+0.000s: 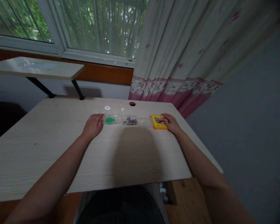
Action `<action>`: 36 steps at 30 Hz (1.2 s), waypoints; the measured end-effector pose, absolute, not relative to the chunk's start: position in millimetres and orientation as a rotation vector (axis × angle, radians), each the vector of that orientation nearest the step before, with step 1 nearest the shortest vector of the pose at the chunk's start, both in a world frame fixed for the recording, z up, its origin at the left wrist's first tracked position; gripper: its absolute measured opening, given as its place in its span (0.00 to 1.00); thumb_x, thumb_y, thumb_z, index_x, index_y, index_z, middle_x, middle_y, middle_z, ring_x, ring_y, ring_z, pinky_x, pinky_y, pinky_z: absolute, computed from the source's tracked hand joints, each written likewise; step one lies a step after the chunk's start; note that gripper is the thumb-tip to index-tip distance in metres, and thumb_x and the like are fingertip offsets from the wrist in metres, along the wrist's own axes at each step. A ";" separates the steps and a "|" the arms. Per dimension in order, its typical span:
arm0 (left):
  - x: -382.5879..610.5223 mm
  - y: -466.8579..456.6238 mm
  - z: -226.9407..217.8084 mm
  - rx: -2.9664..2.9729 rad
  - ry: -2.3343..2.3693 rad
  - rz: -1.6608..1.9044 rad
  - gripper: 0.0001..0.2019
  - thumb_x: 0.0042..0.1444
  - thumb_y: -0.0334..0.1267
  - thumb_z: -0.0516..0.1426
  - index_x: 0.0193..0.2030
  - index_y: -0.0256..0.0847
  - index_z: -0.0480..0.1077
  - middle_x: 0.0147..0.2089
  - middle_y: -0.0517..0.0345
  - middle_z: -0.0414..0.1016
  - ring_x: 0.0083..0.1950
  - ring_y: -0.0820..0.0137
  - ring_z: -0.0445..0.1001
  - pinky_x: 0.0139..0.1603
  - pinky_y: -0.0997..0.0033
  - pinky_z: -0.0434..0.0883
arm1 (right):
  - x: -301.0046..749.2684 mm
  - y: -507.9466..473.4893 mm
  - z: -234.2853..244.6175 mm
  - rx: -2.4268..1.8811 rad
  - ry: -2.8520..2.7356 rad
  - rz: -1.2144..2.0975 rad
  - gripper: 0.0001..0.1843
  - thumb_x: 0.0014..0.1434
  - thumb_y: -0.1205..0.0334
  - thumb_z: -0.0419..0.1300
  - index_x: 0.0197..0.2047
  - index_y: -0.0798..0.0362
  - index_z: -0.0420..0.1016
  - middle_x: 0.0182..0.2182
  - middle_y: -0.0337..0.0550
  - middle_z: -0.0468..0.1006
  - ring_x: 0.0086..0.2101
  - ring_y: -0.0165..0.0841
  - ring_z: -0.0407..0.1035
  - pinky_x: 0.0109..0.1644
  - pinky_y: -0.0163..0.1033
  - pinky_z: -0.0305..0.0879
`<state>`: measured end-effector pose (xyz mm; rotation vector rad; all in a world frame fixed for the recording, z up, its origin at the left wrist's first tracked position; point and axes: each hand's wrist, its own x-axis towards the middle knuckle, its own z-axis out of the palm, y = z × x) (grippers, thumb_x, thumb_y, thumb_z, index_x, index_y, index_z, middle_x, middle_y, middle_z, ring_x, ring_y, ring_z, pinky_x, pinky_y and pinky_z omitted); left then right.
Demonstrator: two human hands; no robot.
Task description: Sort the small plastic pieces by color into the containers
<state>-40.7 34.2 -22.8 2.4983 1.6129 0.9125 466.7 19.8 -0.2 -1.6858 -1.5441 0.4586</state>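
Note:
A row of small clear plastic boxes lies across the table. My left hand [93, 126] is at the row's left end, its fingers closed against the clear box with green pieces [113, 119]. Beside that box lies a clear box with dark pieces [130, 120], then a clear compartment with a few pale yellow pieces [142, 122]. At the right end of the row is a flat yellow box [159, 124] with an orange edge and printed label. My right hand [171, 123] grips its right side, thumb and fingers over the top. The undersides of both hands are hidden.
The pale wooden table [93, 168] has a round cable hole [132, 104] behind the boxes. A raised shelf [67, 72] on black legs stands at the back left. A curtain [175, 62] hangs behind the right side, beside a window [102, 28].

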 end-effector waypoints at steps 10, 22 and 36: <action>-40.5 34.3 -22.1 2.499 1.613 0.921 0.24 0.66 0.41 0.42 0.61 0.31 0.67 0.58 0.42 0.73 0.60 0.55 0.68 0.66 0.52 0.62 | 376.7 5.8 36.0 -1.529 -2.538 -0.103 0.37 0.59 0.44 0.62 0.68 0.48 0.62 0.66 0.50 0.65 0.67 0.47 0.53 0.70 0.61 0.43; -40.8 35.8 -23.5 2.477 1.584 0.933 0.24 0.66 0.41 0.42 0.60 0.30 0.68 0.58 0.40 0.73 0.60 0.56 0.68 0.66 0.53 0.61 | 410.8 29.6 86.1 -1.533 -2.250 0.092 0.40 0.50 0.49 0.70 0.64 0.49 0.68 0.62 0.49 0.70 0.61 0.49 0.63 0.67 0.56 0.54; -40.2 33.6 -21.3 2.489 1.618 0.915 0.25 0.66 0.40 0.42 0.60 0.30 0.68 0.58 0.41 0.73 0.59 0.56 0.68 0.66 0.53 0.61 | 344.4 27.3 74.1 -1.481 -2.495 0.234 0.52 0.51 0.42 0.68 0.72 0.48 0.52 0.70 0.51 0.56 0.68 0.49 0.51 0.70 0.58 0.49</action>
